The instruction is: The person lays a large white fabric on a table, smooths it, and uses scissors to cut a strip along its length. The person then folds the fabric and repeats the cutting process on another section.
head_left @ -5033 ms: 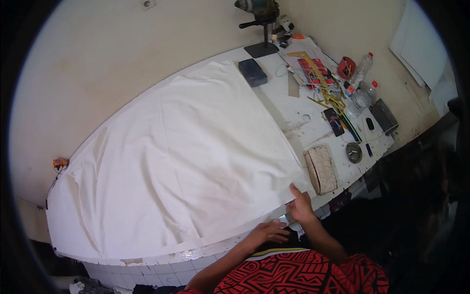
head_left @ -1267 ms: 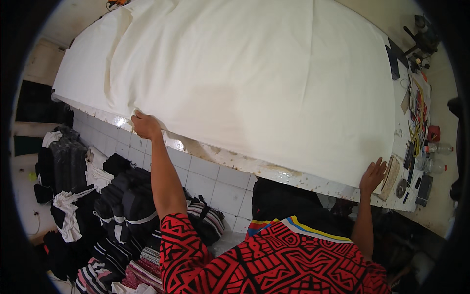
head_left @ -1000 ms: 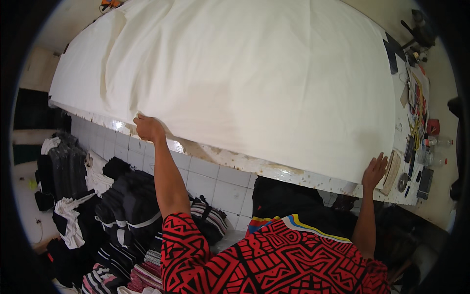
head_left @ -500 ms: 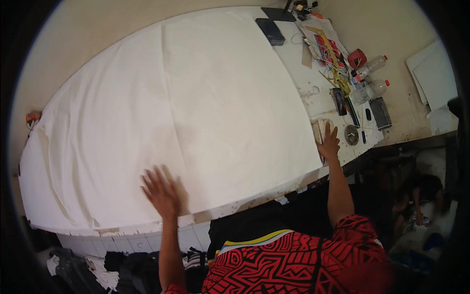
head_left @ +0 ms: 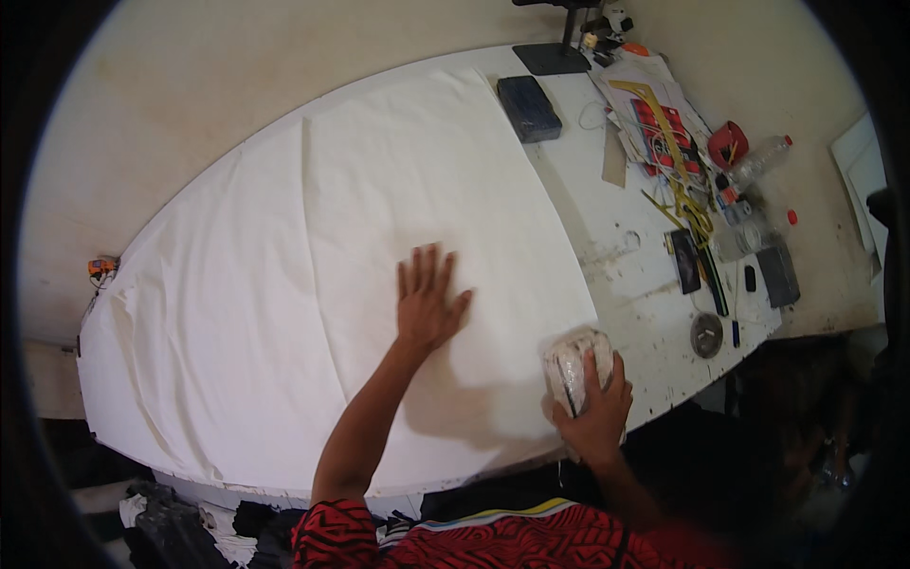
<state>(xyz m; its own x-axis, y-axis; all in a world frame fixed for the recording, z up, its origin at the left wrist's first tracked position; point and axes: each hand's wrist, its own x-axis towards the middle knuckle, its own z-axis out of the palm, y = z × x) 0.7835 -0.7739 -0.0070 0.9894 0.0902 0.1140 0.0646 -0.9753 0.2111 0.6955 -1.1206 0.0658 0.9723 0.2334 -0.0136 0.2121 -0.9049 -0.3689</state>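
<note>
As I watch remotely, the left hand (head_left: 428, 308) spreads open over the white cloth (head_left: 227, 332) on the surface (head_left: 654, 365); the right hand (head_left: 597, 412) grips a wrapped block (head_left: 571, 365) at the cloth's near-right corner. I judge the cloth limp, best taken by its edge, the block heavy.

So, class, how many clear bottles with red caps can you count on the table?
2. The first bottle is beside the red cup; the second bottle is lower in the picture, by the dark grey box. Others could be hidden.
</note>
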